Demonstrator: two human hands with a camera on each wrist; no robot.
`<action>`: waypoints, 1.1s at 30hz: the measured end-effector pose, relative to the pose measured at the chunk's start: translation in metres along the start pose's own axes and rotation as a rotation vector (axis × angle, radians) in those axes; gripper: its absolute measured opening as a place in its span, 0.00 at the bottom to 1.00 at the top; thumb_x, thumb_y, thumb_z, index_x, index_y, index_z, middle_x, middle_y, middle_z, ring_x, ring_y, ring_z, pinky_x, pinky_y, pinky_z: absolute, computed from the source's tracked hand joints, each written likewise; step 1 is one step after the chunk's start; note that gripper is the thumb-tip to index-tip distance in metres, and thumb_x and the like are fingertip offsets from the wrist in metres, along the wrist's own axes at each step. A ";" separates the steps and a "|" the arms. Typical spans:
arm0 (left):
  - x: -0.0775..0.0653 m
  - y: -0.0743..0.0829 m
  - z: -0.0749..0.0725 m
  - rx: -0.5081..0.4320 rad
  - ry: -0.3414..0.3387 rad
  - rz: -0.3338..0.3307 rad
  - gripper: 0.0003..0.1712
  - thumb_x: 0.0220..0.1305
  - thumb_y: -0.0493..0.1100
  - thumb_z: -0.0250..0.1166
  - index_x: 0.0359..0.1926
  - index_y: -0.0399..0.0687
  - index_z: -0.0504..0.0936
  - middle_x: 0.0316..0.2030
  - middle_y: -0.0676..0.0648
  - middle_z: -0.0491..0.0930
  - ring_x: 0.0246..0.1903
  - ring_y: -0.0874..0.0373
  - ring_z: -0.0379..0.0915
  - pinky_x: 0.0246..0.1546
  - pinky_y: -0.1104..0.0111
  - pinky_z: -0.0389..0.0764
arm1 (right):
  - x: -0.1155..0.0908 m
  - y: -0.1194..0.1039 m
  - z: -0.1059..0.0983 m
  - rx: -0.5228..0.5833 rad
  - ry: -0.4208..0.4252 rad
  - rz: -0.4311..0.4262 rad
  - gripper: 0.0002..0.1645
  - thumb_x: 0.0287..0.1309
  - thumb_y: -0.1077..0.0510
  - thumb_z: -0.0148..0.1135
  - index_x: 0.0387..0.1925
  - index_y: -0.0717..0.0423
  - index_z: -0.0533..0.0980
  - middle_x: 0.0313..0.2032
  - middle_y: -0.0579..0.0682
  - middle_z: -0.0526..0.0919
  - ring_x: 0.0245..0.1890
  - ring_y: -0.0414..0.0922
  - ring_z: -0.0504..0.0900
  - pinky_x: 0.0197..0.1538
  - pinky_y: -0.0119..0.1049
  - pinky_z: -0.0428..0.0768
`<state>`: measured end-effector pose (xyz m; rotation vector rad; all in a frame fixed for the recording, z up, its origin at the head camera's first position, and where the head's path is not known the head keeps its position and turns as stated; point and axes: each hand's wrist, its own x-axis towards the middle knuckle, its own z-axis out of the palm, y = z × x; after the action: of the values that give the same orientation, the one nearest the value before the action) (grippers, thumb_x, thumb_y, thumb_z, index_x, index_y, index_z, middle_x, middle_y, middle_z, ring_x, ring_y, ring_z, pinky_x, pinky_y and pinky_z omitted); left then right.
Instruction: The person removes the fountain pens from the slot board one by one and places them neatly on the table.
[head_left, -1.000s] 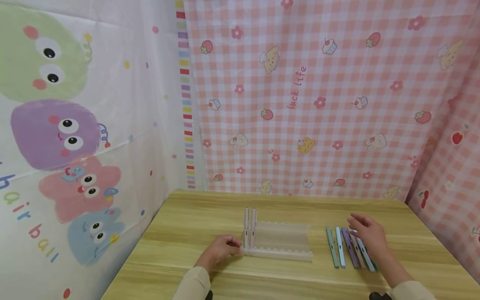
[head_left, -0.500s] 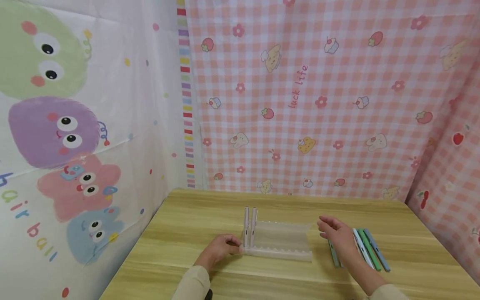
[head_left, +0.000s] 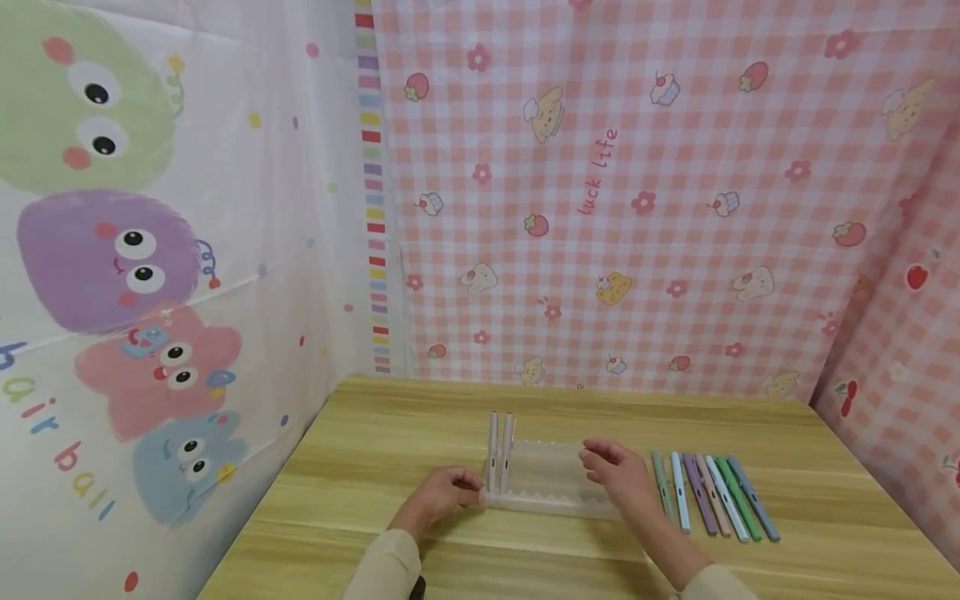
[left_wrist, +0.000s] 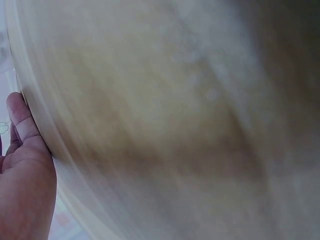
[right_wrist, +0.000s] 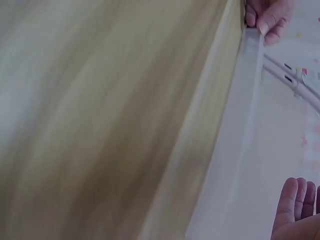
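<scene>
A translucent pen rack [head_left: 558, 502] with a notched front edge stands on the table. Two pale pinkish pens [head_left: 507, 454] lean upright in its leftmost slots. My left hand [head_left: 444, 500] pinches the rack's left front corner; the right wrist view shows that thumb [right_wrist: 272, 20] on the rack's end. My right hand [head_left: 621, 477] hovers by the rack's right part, hiding some of it. Its fingers [right_wrist: 290, 197] look extended and hold nothing. Right of it, several pens [head_left: 697, 496] in green, blue, purple and brownish pink lie side by side.
The wooden table [head_left: 360, 442] reaches back to a pink checked curtain [head_left: 637, 250]. A white curtain with cartoon figures [head_left: 112, 258] hangs at the left. In the left wrist view mostly blurred table surface shows.
My right hand has moved left from above the row of pens to the rack's right side, uncovering the pens. The left hand has stayed on the rack's corner.
</scene>
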<state>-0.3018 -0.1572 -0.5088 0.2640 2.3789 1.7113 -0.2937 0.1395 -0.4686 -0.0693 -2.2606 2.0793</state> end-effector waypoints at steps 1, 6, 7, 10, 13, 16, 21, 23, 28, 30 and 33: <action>0.000 -0.001 0.000 -0.002 0.000 0.005 0.09 0.57 0.29 0.70 0.39 0.30 0.81 0.33 0.49 0.80 0.34 0.60 0.74 0.39 0.65 0.79 | -0.001 0.001 0.005 0.000 -0.002 0.008 0.21 0.66 0.60 0.62 0.55 0.71 0.75 0.46 0.56 0.83 0.51 0.56 0.80 0.47 0.37 0.82; 0.001 -0.002 0.000 0.001 -0.004 0.009 0.09 0.56 0.30 0.70 0.39 0.30 0.81 0.32 0.50 0.80 0.34 0.60 0.73 0.38 0.67 0.78 | -0.003 0.008 0.029 -0.001 -0.026 0.021 0.21 0.65 0.60 0.63 0.54 0.71 0.76 0.45 0.56 0.83 0.47 0.52 0.82 0.46 0.38 0.83; 0.001 -0.002 0.000 0.003 -0.004 0.008 0.09 0.56 0.30 0.70 0.39 0.30 0.81 0.32 0.50 0.80 0.34 0.60 0.74 0.38 0.67 0.78 | -0.003 0.008 0.034 -0.003 -0.027 0.019 0.20 0.65 0.61 0.63 0.53 0.71 0.76 0.44 0.56 0.83 0.46 0.50 0.82 0.46 0.38 0.83; 0.001 -0.002 -0.002 0.011 -0.007 0.005 0.09 0.57 0.30 0.70 0.39 0.31 0.82 0.33 0.50 0.80 0.34 0.60 0.74 0.38 0.67 0.78 | -0.003 0.011 0.048 -0.001 -0.036 -0.002 0.19 0.64 0.63 0.63 0.52 0.73 0.76 0.43 0.56 0.83 0.43 0.46 0.82 0.44 0.37 0.83; 0.000 -0.001 -0.002 0.011 -0.011 0.002 0.09 0.57 0.30 0.70 0.39 0.31 0.82 0.33 0.49 0.80 0.34 0.59 0.74 0.38 0.66 0.78 | -0.002 0.014 0.059 0.009 -0.040 -0.028 0.18 0.63 0.65 0.63 0.51 0.75 0.76 0.42 0.57 0.84 0.41 0.45 0.83 0.43 0.37 0.83; -0.001 0.000 -0.001 0.005 -0.014 0.001 0.10 0.57 0.30 0.70 0.40 0.31 0.82 0.33 0.49 0.80 0.34 0.59 0.74 0.39 0.66 0.78 | -0.001 0.015 0.068 0.021 -0.045 -0.038 0.19 0.62 0.65 0.64 0.51 0.76 0.76 0.41 0.57 0.84 0.41 0.45 0.83 0.43 0.38 0.83; 0.000 0.002 -0.001 -0.004 -0.016 -0.001 0.10 0.57 0.29 0.70 0.40 0.31 0.82 0.34 0.48 0.81 0.34 0.60 0.75 0.39 0.66 0.79 | 0.002 0.018 0.081 0.006 -0.049 -0.048 0.20 0.60 0.65 0.66 0.51 0.75 0.76 0.40 0.56 0.84 0.40 0.44 0.81 0.43 0.37 0.83; 0.000 0.002 -0.001 -0.001 -0.013 -0.001 0.10 0.57 0.29 0.70 0.40 0.30 0.82 0.34 0.49 0.81 0.34 0.60 0.75 0.39 0.66 0.79 | 0.004 0.019 0.085 -0.011 -0.047 -0.057 0.19 0.59 0.65 0.67 0.49 0.75 0.77 0.40 0.57 0.84 0.39 0.43 0.81 0.42 0.36 0.83; 0.000 0.002 -0.002 0.005 -0.010 -0.005 0.10 0.57 0.30 0.69 0.40 0.31 0.82 0.34 0.48 0.81 0.34 0.60 0.75 0.39 0.65 0.79 | 0.005 0.019 0.096 -0.058 -0.037 -0.073 0.18 0.57 0.63 0.69 0.46 0.71 0.80 0.39 0.57 0.85 0.38 0.44 0.81 0.40 0.35 0.82; 0.000 0.002 -0.001 0.005 -0.012 -0.006 0.10 0.57 0.30 0.69 0.40 0.31 0.82 0.34 0.48 0.82 0.34 0.60 0.75 0.39 0.65 0.79 | 0.006 0.019 0.099 -0.078 -0.035 -0.078 0.18 0.56 0.62 0.70 0.46 0.70 0.81 0.39 0.56 0.85 0.37 0.43 0.81 0.39 0.34 0.81; 0.000 0.001 -0.001 0.007 -0.016 -0.006 0.10 0.57 0.30 0.70 0.41 0.31 0.82 0.34 0.48 0.82 0.35 0.59 0.75 0.40 0.64 0.79 | 0.007 0.021 0.103 -0.091 -0.035 -0.077 0.18 0.55 0.62 0.71 0.45 0.69 0.81 0.37 0.55 0.85 0.37 0.43 0.81 0.38 0.33 0.79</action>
<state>-0.3026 -0.1582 -0.5079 0.2695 2.3721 1.6927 -0.3092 0.0392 -0.4975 0.0487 -2.3377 1.9549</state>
